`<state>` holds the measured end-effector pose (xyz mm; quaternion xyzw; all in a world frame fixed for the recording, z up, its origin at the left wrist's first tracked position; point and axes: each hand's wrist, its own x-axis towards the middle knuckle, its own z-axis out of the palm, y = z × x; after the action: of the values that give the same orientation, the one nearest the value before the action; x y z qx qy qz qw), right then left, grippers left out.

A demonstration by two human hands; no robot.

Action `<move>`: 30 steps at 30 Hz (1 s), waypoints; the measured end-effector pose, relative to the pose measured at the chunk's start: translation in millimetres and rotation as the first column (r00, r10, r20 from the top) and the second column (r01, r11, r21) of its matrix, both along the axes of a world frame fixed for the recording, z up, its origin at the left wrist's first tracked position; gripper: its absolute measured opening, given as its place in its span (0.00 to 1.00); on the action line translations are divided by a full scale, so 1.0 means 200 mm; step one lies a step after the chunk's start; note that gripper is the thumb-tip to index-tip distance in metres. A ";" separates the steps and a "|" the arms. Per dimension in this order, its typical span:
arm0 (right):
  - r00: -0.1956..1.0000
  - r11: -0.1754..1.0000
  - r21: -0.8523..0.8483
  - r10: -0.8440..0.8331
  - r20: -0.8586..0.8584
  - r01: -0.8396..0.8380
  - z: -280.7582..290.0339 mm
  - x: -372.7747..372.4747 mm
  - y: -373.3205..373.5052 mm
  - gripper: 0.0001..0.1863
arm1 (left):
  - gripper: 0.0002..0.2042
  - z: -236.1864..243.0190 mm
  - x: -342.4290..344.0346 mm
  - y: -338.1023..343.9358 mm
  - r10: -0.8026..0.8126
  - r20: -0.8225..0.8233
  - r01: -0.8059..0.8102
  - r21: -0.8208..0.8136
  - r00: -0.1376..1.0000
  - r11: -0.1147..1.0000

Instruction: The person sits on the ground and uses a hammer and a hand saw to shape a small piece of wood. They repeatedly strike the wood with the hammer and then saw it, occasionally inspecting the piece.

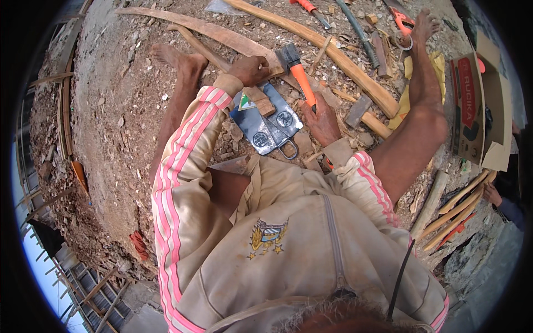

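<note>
My left hand [249, 69] grips a wooden handle [202, 47] where it enters a flat grey metal hoe blade [272, 127] lying on the ground between my legs. A small wooden wedge [260, 100] sits on the blade just below that hand. My right hand [322, 119] holds an orange-handled hammer [297, 69], its dark steel head up near the wooden handle's end. Both sleeves are beige with pink stripes.
Long curved wooden poles [333, 53] lie across the dirt ahead, with wood chips all around. My bare feet [177, 58] are spread to either side. A cardboard box [480, 105] stands at right, more wooden handles [455, 208] below it, and another person's hand [491, 194] is at far right.
</note>
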<state>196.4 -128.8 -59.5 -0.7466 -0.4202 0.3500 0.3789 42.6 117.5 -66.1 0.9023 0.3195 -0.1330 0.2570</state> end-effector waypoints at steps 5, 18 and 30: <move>1.000 1.000 0.007 -0.006 0.004 0.006 -0.05 0.01 0.00 0.19 | 0.16 0.08 -0.12 -0.01 0.423 0.153 -0.338 -0.392 0.893 0.856; 0.987 0.978 0.205 -0.063 0.149 0.031 0.03 0.06 0.01 0.16 | 0.18 0.15 0.05 -0.37 0.649 0.666 -0.359 -0.542 0.367 0.760; 0.993 0.996 0.090 -0.012 0.122 0.001 -0.03 0.05 0.07 0.19 | 0.17 0.12 0.11 -0.43 0.628 0.721 -0.427 -0.490 0.292 0.760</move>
<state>205.7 -114.2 -65.6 -0.7501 -0.4555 0.2833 0.3868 64.2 31.5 -42.1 0.6533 0.4127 0.3925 0.4988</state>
